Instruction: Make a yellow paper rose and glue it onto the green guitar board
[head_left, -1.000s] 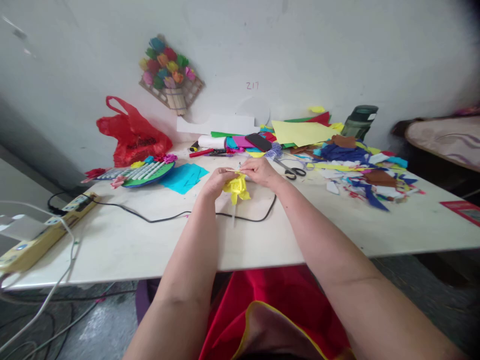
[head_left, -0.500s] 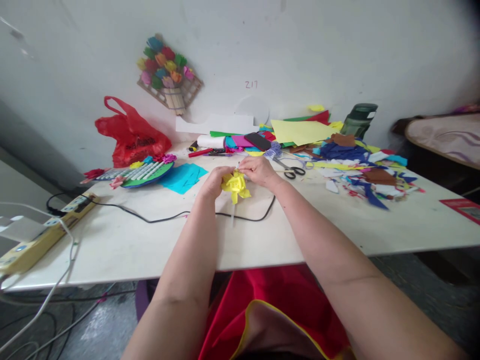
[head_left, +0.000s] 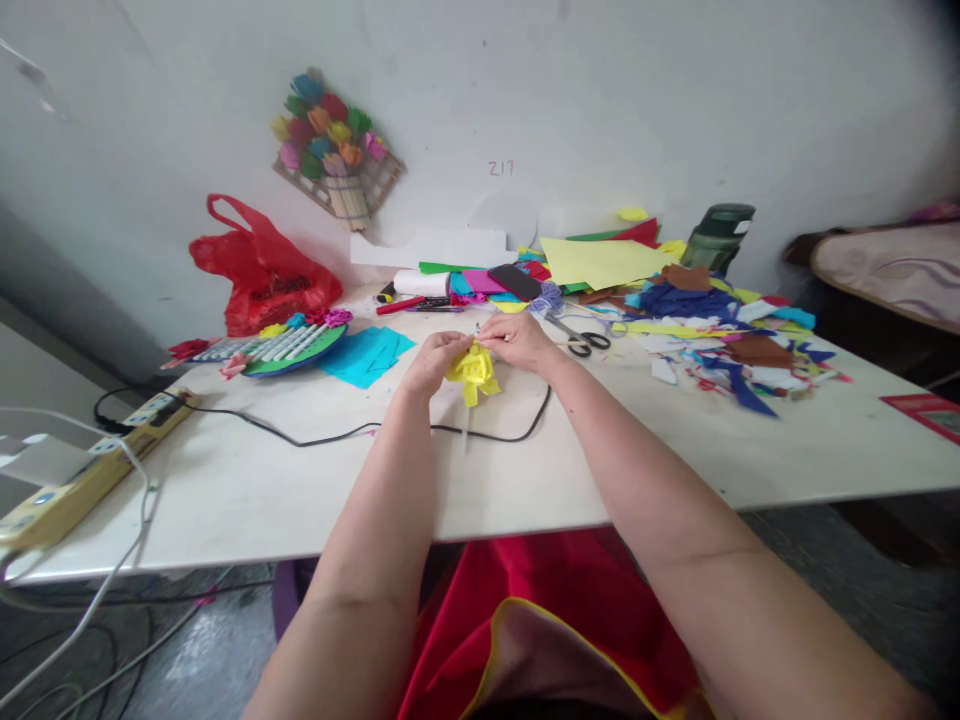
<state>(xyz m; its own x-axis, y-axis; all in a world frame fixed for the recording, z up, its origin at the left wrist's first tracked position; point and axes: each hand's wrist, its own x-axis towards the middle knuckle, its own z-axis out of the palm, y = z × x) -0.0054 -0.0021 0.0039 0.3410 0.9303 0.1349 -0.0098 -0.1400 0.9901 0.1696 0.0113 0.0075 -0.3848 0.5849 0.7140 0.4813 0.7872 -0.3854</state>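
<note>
A yellow paper flower (head_left: 474, 372) is held between my two hands above the middle of the table, its petals hanging downward. My left hand (head_left: 436, 362) is closed on the flower's left side. Fingers of my right hand (head_left: 519, 340) pinch at the upper right of the flower, close to its base; exactly what the fingertips grip there is too small to make out. Below the flower a thin translucent stick (head_left: 465, 432) lies across the black cable (head_left: 510, 439). Just right of my right hand are black-handled scissors (head_left: 589, 345).
Blue paper sheets (head_left: 367, 357) and a green round board (head_left: 300, 352) lie left, near a red plastic bag (head_left: 266, 275). A yellow power strip (head_left: 90, 470) sits at the left edge. Paper scraps (head_left: 757, 350), a phone (head_left: 515, 282) and a green bottle (head_left: 718, 240) are at the back and right.
My hands have barely moved. The yellow flower has turned and shifted slightly to the right between my fingers.
</note>
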